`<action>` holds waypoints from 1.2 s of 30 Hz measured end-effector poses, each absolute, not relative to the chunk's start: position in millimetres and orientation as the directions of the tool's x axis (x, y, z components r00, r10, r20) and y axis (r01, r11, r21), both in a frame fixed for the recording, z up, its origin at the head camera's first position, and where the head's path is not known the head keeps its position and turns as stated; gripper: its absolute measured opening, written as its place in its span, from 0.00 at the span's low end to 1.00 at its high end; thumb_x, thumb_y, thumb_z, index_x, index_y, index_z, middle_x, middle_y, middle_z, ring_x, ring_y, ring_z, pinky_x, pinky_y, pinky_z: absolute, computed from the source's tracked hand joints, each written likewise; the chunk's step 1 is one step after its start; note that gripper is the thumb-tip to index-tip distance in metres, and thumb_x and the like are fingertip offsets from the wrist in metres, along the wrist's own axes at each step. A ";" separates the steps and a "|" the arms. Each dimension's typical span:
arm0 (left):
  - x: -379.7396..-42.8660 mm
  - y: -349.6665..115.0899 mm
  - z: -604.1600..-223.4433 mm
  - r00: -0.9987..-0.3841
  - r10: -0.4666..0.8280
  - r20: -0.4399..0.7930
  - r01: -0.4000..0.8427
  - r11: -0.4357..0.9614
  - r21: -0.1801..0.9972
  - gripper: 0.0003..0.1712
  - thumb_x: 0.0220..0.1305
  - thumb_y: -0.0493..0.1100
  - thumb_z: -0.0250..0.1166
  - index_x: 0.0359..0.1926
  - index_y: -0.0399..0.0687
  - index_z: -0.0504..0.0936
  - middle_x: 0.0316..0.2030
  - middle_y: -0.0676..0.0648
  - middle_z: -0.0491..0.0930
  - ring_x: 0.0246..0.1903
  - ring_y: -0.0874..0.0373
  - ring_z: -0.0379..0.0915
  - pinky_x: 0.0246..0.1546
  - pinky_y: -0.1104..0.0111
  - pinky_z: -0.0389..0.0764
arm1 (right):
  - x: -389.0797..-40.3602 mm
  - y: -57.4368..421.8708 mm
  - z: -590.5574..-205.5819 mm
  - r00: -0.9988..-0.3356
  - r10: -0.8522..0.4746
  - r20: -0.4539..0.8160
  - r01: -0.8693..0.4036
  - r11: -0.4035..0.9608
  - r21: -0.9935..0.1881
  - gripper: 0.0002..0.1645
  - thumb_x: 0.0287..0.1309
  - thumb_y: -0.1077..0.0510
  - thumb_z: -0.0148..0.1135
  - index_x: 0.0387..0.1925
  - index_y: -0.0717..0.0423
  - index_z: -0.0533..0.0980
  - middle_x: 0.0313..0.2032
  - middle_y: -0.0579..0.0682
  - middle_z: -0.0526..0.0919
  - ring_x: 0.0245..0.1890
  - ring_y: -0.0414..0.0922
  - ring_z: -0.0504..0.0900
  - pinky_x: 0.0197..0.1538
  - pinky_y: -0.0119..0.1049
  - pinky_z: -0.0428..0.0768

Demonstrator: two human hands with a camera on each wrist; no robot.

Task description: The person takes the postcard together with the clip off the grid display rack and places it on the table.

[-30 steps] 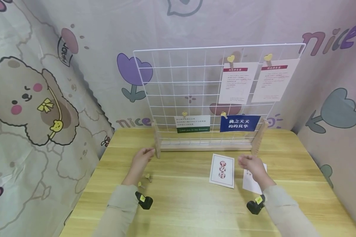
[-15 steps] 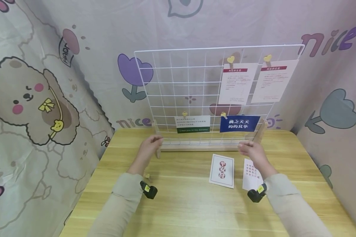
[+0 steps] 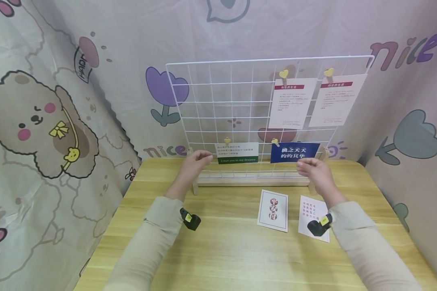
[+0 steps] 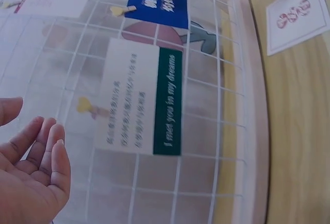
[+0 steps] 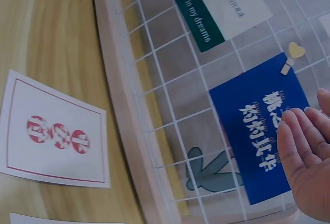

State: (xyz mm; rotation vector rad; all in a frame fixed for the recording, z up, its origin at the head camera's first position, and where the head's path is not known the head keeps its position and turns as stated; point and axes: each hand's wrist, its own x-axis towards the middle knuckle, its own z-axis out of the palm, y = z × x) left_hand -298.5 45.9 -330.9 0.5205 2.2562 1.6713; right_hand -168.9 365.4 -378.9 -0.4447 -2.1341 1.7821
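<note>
My left hand (image 3: pixel 194 167) is raised near the lower left of the white wire grid (image 3: pixel 240 117), just left of a white-and-green card (image 3: pixel 237 152). Its fingers are loosely bent; in the left wrist view nothing lies between thumb and fingers (image 4: pixel 49 141). My right hand (image 3: pixel 320 176) hovers by the lower right corner of a blue card (image 3: pixel 289 152), overlapping it in the right wrist view, also loosely bent around nothing. Yellow heart clips, a left one (image 3: pixel 227 141) and a right one (image 3: pixel 275 141), fasten these two cards to the grid.
Two red-headed cards, one (image 3: pixel 292 104) beside the other (image 3: pixel 338 101), hang clipped at upper right. On the wooden table (image 3: pixel 233 242) lie a bordered card (image 3: pixel 273 211) and a card with red writing (image 3: pixel 311 212). The grid stands in a wooden base (image 3: pixel 253 182). Patterned cloth (image 3: pixel 105 81) surrounds the table.
Both hands have risen and moved forward from over the table to the grid's lower cards; the left also shifted right. The card with red writing is less covered. The hung cards stay put.
</note>
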 end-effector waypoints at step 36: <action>-301.5 119.8 -252.9 -0.814 0.572 0.100 0.267 0.216 0.939 0.15 0.58 0.48 0.56 0.46 0.49 0.72 0.43 0.52 0.72 0.43 0.60 0.66 0.45 0.68 0.69 | -193.1 398.8 -343.0 -0.851 0.507 0.139 -0.110 0.087 -0.990 0.11 0.52 0.63 0.57 0.39 0.60 0.73 0.28 0.41 0.78 0.29 0.35 0.77 0.35 0.24 0.75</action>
